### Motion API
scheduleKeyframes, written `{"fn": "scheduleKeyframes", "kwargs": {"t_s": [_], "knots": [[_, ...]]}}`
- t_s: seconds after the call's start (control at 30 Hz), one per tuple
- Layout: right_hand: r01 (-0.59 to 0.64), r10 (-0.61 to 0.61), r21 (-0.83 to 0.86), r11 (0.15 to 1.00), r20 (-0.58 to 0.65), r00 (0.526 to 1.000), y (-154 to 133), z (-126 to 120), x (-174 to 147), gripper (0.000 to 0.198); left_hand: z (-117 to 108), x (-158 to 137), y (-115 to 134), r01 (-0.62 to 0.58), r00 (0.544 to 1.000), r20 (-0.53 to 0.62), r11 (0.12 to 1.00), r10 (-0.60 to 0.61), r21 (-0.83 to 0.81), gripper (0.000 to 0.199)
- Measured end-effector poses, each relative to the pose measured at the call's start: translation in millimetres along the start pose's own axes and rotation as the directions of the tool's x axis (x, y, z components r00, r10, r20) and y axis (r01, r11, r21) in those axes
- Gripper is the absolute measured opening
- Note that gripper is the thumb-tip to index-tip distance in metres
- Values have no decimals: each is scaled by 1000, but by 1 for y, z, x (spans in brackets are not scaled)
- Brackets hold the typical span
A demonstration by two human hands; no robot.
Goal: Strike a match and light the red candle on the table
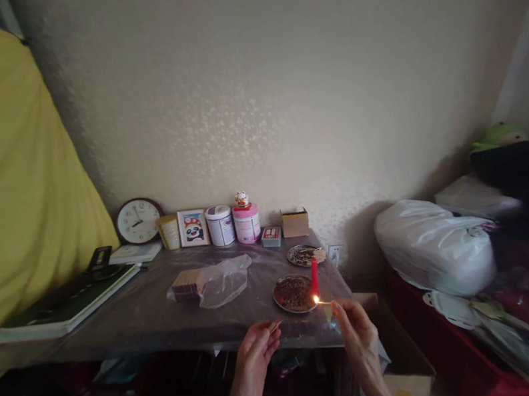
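Observation:
A burning match [323, 303] is pinched in the fingertips of my right hand [360, 334], its flame at the left end. The flame is just below and in front of a red candle [315, 277], which stands upright by the right edge of a round dark plate [282, 304]. Whether the candle's wick burns, I cannot tell. My left hand [256, 351] is closed on a small brownish box, which looks like a matchbox [274, 326], mostly hidden by the fingers. Both hands are at the table's front edge.
A second plate [292, 259] with match-like sticks lies behind the candle. On the table [164, 323] are a brown block of small boxes [185, 284] in clear plastic, tins, a picture frame [193, 228], a clock [139, 221] and a large green book [73, 297]. White bags [434, 244] sit at right.

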State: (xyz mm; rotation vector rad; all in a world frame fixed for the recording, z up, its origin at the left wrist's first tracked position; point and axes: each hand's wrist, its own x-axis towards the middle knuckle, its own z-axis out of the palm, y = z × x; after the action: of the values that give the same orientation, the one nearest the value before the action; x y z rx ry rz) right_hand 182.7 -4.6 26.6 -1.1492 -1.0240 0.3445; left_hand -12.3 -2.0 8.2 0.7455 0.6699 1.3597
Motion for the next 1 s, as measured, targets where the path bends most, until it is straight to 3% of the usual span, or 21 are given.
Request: {"fn": "scheduleKeyframes", "kwargs": {"t_s": [0.23, 0.57, 1.0], "knots": [[-94, 93, 76, 993, 25, 995, -3, 1, 20, 33, -2, 1, -3, -1, 1000, -11, 1000, 1, -12, 23], [-117, 113, 195, 974, 36, 993, -9, 8, 46, 30, -1, 2, -2, 6, 1000, -17, 1000, -6, 8, 24], [-186, 187, 425, 886, 39, 982, -13, 19, 75, 27, -7, 6, -7, 7, 1000, -16, 1000, -7, 14, 22]]}}
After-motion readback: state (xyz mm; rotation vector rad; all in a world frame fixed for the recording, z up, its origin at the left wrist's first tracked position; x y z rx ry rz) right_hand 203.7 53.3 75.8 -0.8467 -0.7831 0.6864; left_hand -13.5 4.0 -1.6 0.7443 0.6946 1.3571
